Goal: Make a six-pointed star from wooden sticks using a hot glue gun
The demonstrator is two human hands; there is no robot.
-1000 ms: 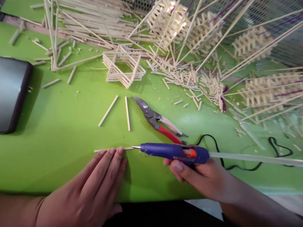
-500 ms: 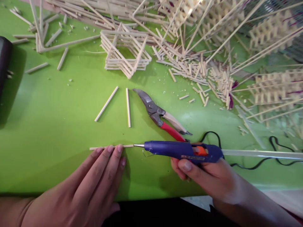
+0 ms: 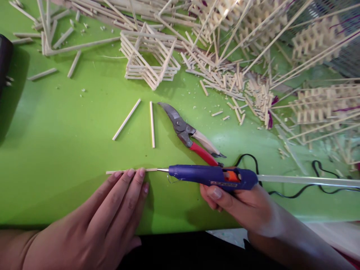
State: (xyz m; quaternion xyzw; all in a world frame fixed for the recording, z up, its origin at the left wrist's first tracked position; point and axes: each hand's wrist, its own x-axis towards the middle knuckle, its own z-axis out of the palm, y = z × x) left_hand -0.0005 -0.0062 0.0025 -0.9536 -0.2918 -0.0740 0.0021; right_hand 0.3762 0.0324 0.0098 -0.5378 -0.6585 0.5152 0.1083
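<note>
My left hand (image 3: 112, 210) lies with its fingers stretched out, their tips pressing a thin wooden stick (image 3: 111, 172) onto the green table. Its thumb is away from the stick. In my right hand (image 3: 239, 204) is a blue glue gun (image 3: 197, 174) with an orange part, my fingers wrapped around its handle. The metal nozzle meets, or nearly meets, the stick's right end. A clear glue stick (image 3: 303, 180) juts from the gun's back. Just beyond the gun lie pruning shears (image 3: 182, 129) with one red handle. Two loose sticks, one slanted (image 3: 126, 119) and one near upright (image 3: 152, 124), lie left of the shears.
A stacked star-shaped stick frame (image 3: 150, 56) sits farther back. Many short cut sticks (image 3: 225, 77) are heaped at its right, near latticed stick pieces (image 3: 323, 101). A black cord (image 3: 295, 195) winds behind the gun. A dark object (image 3: 4, 60) stands at the left edge.
The whole view has shifted slightly. The glue gun's nozzle stays at the stick's right end, and my left fingers remain on the stick.
</note>
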